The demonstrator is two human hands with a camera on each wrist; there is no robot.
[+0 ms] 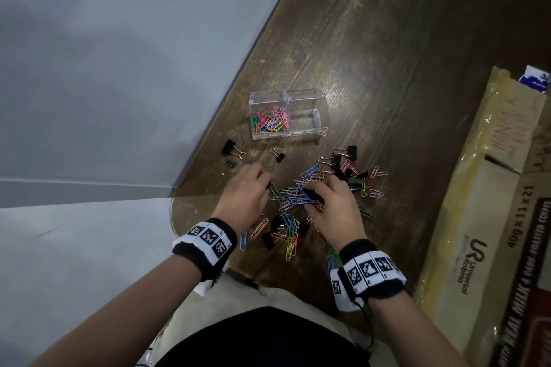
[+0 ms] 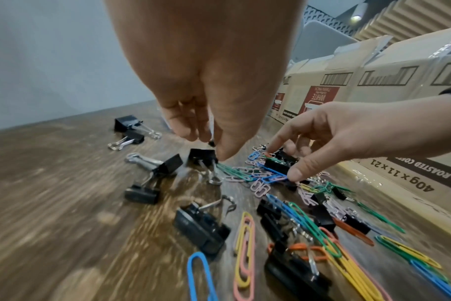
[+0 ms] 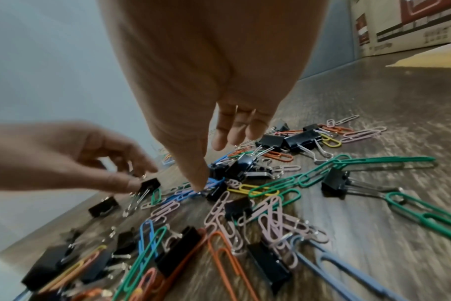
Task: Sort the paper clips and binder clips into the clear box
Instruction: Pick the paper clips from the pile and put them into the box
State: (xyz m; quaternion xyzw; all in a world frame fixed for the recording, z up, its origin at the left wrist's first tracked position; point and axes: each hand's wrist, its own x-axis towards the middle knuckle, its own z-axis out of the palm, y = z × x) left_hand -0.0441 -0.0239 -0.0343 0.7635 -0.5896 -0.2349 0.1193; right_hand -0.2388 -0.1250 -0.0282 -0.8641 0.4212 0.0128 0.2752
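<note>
A clear two-compartment box stands on the wooden table; its left half holds coloured paper clips and its right half holds nothing. A mixed pile of paper clips and black binder clips lies nearer to me. My left hand pinches a small black binder clip at the pile's left side, also seen under the thumb in the left wrist view. My right hand has thumb and forefinger round another black binder clip tangled with blue paper clips.
Cardboard boxes line the table's right side. The table's left edge drops to a grey floor, with two black binder clips close to it. Another binder clip lies just before the box, and more lie to the right.
</note>
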